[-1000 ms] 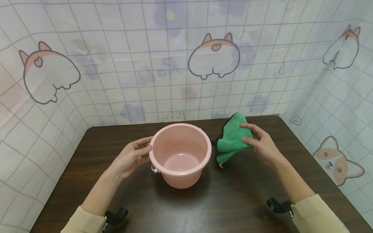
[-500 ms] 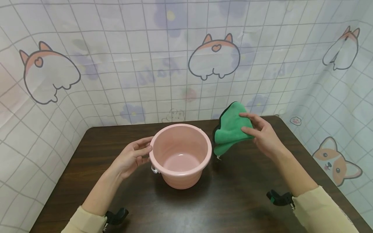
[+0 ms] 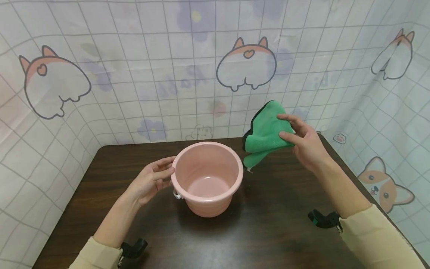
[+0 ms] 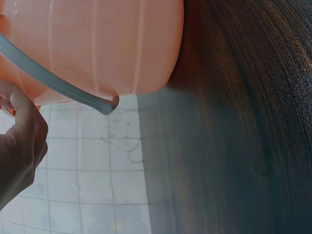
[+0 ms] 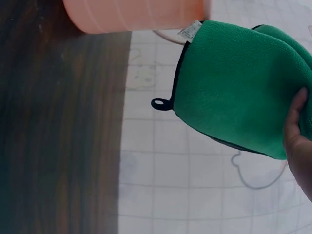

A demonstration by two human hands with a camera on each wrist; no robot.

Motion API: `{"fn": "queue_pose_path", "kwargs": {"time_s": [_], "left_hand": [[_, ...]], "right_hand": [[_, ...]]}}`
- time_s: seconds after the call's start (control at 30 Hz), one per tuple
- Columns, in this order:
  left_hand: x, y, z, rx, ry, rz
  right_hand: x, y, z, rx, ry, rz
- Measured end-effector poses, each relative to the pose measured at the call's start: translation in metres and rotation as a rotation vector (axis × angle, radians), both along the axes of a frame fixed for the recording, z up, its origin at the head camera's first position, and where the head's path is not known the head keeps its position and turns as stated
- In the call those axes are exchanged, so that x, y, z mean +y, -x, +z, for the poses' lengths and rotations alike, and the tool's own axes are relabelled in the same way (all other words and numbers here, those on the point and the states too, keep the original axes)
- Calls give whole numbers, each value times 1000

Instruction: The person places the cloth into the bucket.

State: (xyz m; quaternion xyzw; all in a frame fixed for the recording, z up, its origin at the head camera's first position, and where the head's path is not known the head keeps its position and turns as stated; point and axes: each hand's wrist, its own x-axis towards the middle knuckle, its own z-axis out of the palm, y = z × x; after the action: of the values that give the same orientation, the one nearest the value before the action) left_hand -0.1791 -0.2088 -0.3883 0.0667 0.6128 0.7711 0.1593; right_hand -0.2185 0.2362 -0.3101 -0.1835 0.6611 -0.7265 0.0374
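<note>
Tabletop (image 3: 262, 231) margins around bucket (image 3: 207, 175), cloth (image 3: 267, 129) aloft

The bucket (image 3: 208, 206) looks like smooth, glossy plastic, the towel (image 3: 267, 129) like matt, fuzzy cloth, and the counter (image 3: 221, 244) like grained wood with a sheen.

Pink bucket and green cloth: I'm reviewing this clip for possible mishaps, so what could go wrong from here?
The green cloth hangs in loose folds from the right hand, so it might brush or catch the rim if carried across.

The left hand holds the pink bucket at one side only, so a bump from the other side could turn it.

The cloth's black loop sticks out and might snag.
</note>
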Motion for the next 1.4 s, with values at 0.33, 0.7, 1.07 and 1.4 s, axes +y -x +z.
{"fn": "queue_pose_path", "kwargs": {"time_s": [0.33, 0.7, 1.07, 1.4], "left_hand": [[0, 0, 0, -5, -9, -5], [0, 0, 1, 8, -9, -13], [0, -1, 0, 1, -11, -1], [0, -1, 0, -1, -11, -5]], "right_hand": [[-10, -1, 23, 42, 72, 15], [-21, -1, 40, 92, 171, 74], [-37, -4, 54, 131, 164, 113], [-51, -6, 60, 169, 167, 159]]}}
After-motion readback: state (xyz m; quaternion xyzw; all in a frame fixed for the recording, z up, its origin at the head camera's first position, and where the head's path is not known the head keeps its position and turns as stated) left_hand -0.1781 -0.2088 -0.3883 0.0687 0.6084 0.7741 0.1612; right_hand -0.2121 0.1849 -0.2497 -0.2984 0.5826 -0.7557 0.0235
